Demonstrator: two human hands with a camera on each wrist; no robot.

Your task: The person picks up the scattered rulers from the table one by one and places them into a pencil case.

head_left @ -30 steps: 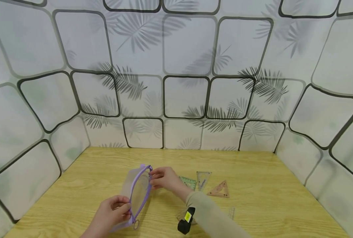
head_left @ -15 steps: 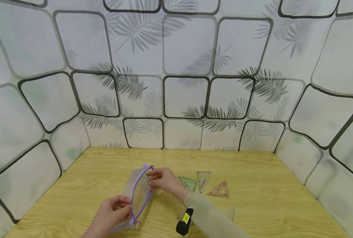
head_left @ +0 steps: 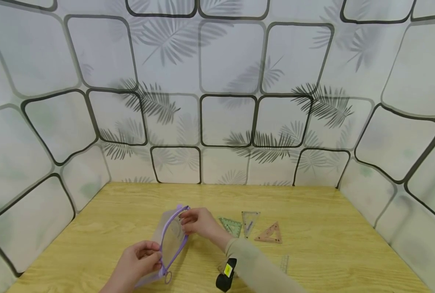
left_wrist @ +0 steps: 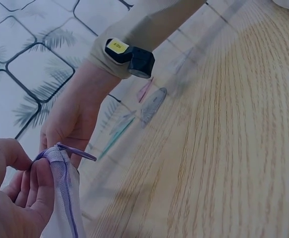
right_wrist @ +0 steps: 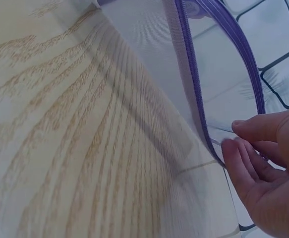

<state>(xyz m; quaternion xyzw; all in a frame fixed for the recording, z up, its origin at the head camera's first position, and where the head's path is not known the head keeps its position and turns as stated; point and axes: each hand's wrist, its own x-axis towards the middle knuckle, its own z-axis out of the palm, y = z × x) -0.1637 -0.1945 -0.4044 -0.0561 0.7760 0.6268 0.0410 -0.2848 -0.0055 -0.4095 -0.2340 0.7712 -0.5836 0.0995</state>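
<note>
A translucent pouch (head_left: 162, 228) with a purple zip edge stands tilted on the table, its mouth spread toward the right. My left hand (head_left: 140, 258) pinches the near side of the zip edge, between thumb and fingers. At the far end my right hand (head_left: 203, 224) reaches into the mouth with curled fingers. By its fingertips a faint clear curved plastic piece (head_left: 176, 228) shows inside the pouch, mostly hidden by glare and mesh. In the right wrist view, the thumb and fingertips (right_wrist: 238, 144) come together within the purple zip edge (right_wrist: 196, 79). A zip pull ring (head_left: 168, 277) hangs at the near corner.
On the wooden table (head_left: 331, 244) right of the pouch lie a green set square (head_left: 231, 226), a clear triangle (head_left: 249, 221), an orange triangle (head_left: 270, 234) and a clear ruler (head_left: 284, 263). Another piece lies partly under the right wrist camera (head_left: 225, 274). A patterned wall (head_left: 228, 167) encloses the back.
My right fingertips have moved slightly left and deeper into the pouch's mouth. The left hand keeps its pinch, and the pouch has shifted only a little.
</note>
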